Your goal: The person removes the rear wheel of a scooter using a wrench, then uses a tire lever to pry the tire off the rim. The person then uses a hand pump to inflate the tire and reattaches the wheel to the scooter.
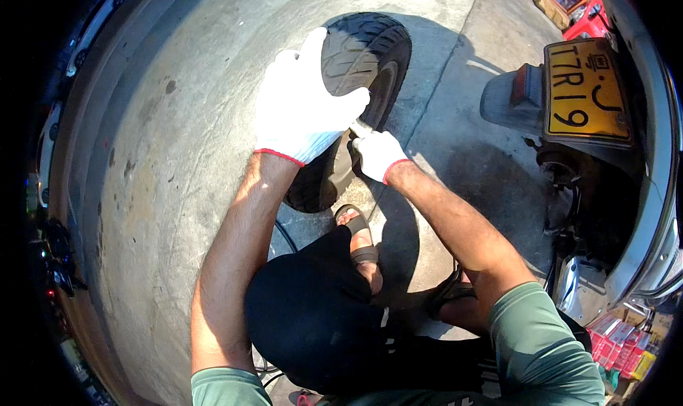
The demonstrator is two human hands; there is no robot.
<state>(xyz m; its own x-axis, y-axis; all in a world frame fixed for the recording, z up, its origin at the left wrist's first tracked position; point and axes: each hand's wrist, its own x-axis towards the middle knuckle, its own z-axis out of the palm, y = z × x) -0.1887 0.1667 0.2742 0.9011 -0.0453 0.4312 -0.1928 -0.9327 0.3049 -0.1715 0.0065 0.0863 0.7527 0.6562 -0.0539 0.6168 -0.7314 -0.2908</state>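
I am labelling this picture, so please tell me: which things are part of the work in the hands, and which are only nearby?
In the work:
- small black tyre, standing on the concrete
- left hand, gloved, on its tread
- right hand, gloved, at its sidewall

Only nearby:
- scooter rear with yellow plate
- red packets
- black hose

Outdoors, hard sunlight, sharp shadows. Grey concrete floor point(178, 192), stained, with a seam point(455, 43) running across. Scooter rear point(626, 192) with yellow plate point(585, 89) at right. Red crates point(587, 18) top right, colourful packets point(622, 345) bottom right.
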